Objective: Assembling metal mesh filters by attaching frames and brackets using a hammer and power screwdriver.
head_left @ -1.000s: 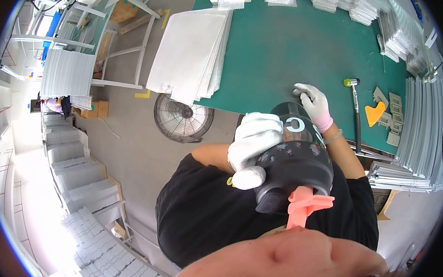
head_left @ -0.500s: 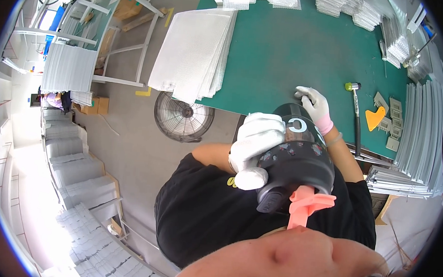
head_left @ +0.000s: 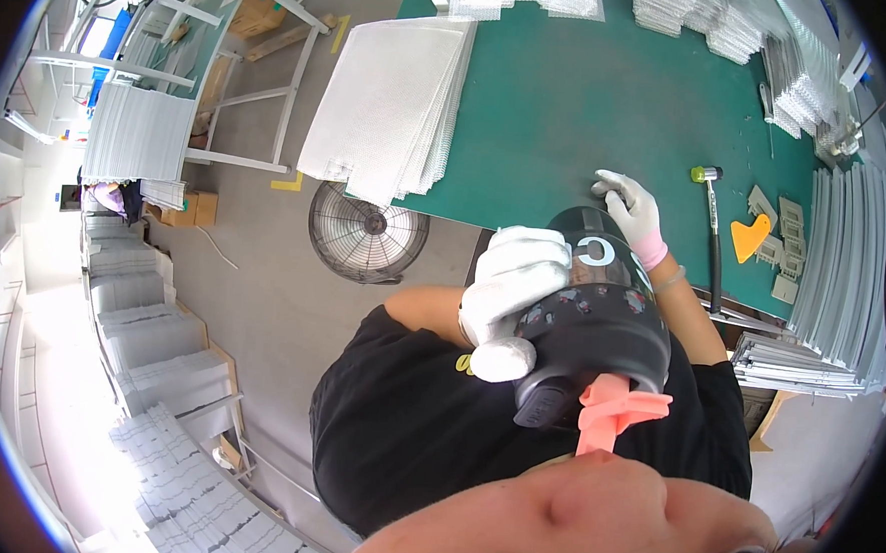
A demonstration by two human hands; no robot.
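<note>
The green bench point(head_left: 572, 103) is stretching along the far side of the black bottle point(head_left: 600, 340), which the left hand point(head_left: 512, 290) is gripping from the left while the right hand point(head_left: 632, 216) is showing loosely bent fingers just beyond it, and the pink spout point(head_left: 604, 410) is reaching the person's mouth point(head_left: 608, 464).

black bottle point(head_left: 605, 340), coral-pink spout point(head_left: 606, 410), green tabletop point(head_left: 562, 113)

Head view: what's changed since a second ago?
Only a slight framing shift; nothing visibly taken hold of or let go. Unchanged: left hand keeps its grip on the black bottle with the coral straw; right hand stays over the green table.
</note>
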